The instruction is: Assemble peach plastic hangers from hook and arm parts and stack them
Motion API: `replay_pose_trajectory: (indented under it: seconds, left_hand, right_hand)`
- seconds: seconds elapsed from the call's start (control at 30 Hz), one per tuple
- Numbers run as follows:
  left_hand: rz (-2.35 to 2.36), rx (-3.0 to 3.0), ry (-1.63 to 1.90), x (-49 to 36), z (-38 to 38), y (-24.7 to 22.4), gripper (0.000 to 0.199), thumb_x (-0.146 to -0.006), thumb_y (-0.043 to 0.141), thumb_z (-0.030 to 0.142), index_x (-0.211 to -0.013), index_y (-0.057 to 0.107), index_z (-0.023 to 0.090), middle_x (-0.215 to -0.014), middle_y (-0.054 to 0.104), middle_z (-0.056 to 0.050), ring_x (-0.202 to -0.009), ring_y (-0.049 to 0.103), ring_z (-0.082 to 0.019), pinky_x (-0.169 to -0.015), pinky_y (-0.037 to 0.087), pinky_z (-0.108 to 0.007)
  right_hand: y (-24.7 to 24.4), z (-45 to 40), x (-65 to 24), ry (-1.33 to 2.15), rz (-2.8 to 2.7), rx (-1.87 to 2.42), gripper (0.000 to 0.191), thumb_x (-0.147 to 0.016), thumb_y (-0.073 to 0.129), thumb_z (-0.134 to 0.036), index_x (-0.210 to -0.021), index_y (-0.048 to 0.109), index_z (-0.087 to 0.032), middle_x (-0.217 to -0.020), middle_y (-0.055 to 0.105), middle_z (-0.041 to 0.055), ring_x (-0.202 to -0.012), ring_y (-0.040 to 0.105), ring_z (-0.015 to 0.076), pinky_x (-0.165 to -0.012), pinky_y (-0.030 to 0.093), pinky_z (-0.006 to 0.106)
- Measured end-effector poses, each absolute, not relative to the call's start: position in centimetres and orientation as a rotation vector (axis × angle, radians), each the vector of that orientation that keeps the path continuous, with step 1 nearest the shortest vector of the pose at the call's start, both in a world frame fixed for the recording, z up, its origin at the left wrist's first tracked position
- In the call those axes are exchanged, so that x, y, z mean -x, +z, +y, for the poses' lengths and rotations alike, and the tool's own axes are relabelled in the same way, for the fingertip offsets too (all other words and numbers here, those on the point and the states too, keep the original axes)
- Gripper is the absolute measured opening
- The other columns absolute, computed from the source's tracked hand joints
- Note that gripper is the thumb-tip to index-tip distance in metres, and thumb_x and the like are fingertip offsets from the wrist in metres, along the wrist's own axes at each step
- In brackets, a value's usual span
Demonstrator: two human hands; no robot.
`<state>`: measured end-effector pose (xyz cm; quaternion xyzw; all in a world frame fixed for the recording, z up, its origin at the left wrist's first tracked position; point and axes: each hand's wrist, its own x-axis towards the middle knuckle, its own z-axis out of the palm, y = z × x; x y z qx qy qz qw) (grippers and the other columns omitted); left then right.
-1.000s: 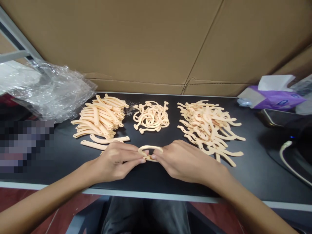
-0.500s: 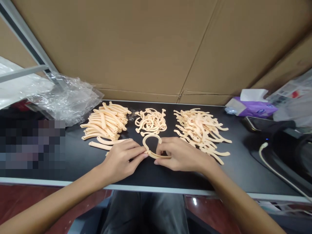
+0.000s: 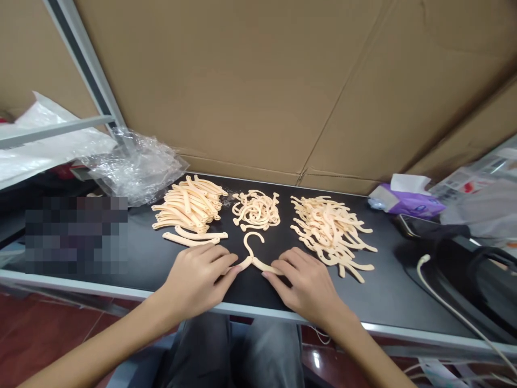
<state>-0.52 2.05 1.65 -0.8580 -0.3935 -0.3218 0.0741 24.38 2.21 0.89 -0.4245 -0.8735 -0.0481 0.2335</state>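
Observation:
A cream plastic hanger (image 3: 251, 251) stands out between my hands near the table's front edge, its hook pointing away from me and two arms spread sideways. My left hand (image 3: 202, 275) pinches its left arm; my right hand (image 3: 305, 280) pinches the right one. The outer ends are hidden under my fingers. Beyond my left hand lies a pile of curved arm pieces (image 3: 189, 202), with a few loose ones (image 3: 194, 237) in front. Behind the hanger is a pile of hooks (image 3: 256, 210). Another pile of curved arms (image 3: 331, 229) lies beyond my right hand.
Clear plastic wrap (image 3: 141, 167) lies at the back left. At the right are a purple tissue pack (image 3: 414, 202), a phone (image 3: 406, 225), a pale cable (image 3: 444, 307) and a black object (image 3: 480, 275). Cardboard (image 3: 258, 91) stands behind the dark table (image 3: 375, 302).
My right hand has moved off the hook side and now grips the right arm. The hanger's hook has turned to point away from me, and its two arms now show spread apart. The view has shifted.

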Motion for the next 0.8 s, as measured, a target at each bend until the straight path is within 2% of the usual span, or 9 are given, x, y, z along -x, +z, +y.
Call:
replay_pose_trajectory:
  seconds: [0.1,0.23,0.37,0.57,0.8]
  left_hand:
    - [-1.234,2.619,-0.938,2.9,1.5,1.5,0.015,-0.091,0.061,0.024,-0.101,0.072,0.019,-0.098,0.074,-0.006,-0.089,0.068,-0.021,-0.077,0.055,-0.032]
    - [-1.340,2.607,-1.019,5.2,1.2,0.5,0.014,-0.093,0.059,0.018,-0.100,0.071,0.019,-0.098,0.071,-0.005,-0.093,0.064,-0.019,-0.085,0.053,-0.032]
    - [-1.331,2.699,-1.123,5.3,1.0,0.1,0.012,-0.093,0.060,0.014,-0.096,0.070,0.019,-0.091,0.069,-0.003,-0.086,0.063,-0.016,-0.079,0.051,-0.027]
    - [-1.284,2.741,-1.123,5.2,0.5,0.4,0.007,-0.091,0.065,0.016,-0.095,0.069,0.019,-0.084,0.069,-0.002,-0.078,0.061,-0.015,-0.074,0.049,-0.027]
    - [-1.284,2.701,-1.104,5.1,0.7,0.1,0.007,-0.092,0.064,0.017,-0.096,0.070,0.019,-0.087,0.070,-0.003,-0.079,0.063,-0.015,-0.076,0.051,-0.027]
  right_hand:
    - [0.3,2.3,-24.5,-0.178,-2.293,1.160,0.025,-0.097,0.056,-0.027,-0.078,0.068,-0.016,-0.075,0.064,0.0057,-0.073,0.056,0.0171,-0.068,0.040,0.029]
    - [-0.4,2.8,-24.4,-0.204,-2.242,1.101,0.027,-0.096,0.059,-0.029,-0.072,0.067,-0.017,-0.069,0.062,0.0036,-0.068,0.055,0.0157,-0.063,0.039,0.029]
    - [-0.7,2.9,-24.2,-0.225,-2.219,1.140,0.031,-0.095,0.062,-0.034,-0.069,0.066,-0.018,-0.066,0.061,0.0029,-0.066,0.055,0.0156,-0.060,0.037,0.029]
    - [-0.8,2.7,-24.1,-0.349,-2.155,1.237,0.034,-0.092,0.064,-0.045,-0.072,0.068,-0.017,-0.067,0.062,0.0031,-0.066,0.061,0.0171,-0.057,0.035,0.030]
    - [-0.6,2.7,-23.9,-0.417,-2.137,1.272,0.039,-0.092,0.062,-0.051,-0.073,0.069,-0.017,-0.064,0.062,0.0031,-0.062,0.062,0.0168,-0.053,0.033,0.029]
